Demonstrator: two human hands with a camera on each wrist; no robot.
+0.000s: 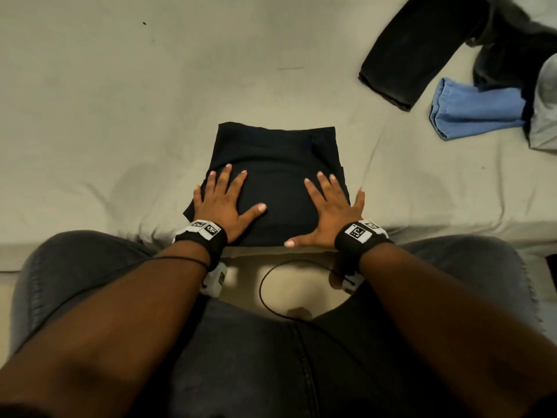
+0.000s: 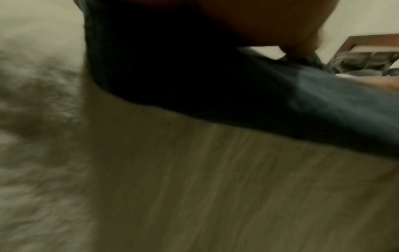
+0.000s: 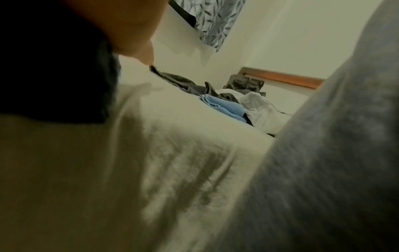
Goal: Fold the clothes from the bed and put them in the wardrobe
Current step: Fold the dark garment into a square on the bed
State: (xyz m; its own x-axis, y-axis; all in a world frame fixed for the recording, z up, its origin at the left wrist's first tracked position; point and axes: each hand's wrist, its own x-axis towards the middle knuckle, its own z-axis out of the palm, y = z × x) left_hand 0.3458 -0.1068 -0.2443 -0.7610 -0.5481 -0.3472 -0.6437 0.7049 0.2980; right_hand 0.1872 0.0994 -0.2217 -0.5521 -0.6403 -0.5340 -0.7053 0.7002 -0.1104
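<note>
Both palms are pressing flat, fingers spread, on a folded black garment (image 1: 271, 164) lying at the bed's (image 1: 105, 116) near edge: left hand (image 1: 224, 200) and right hand (image 1: 330, 206) apart, gripping nothing. Unfolded clothes (image 1: 470, 70) are waiting far right.

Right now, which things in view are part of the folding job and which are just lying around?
Job:
folded black garment, left hand and right hand pressing it flat
unfolded clothes: dark trousers, blue garment, grey garment
bed

Lying about:
patterned curtain
wooden headboard
</note>
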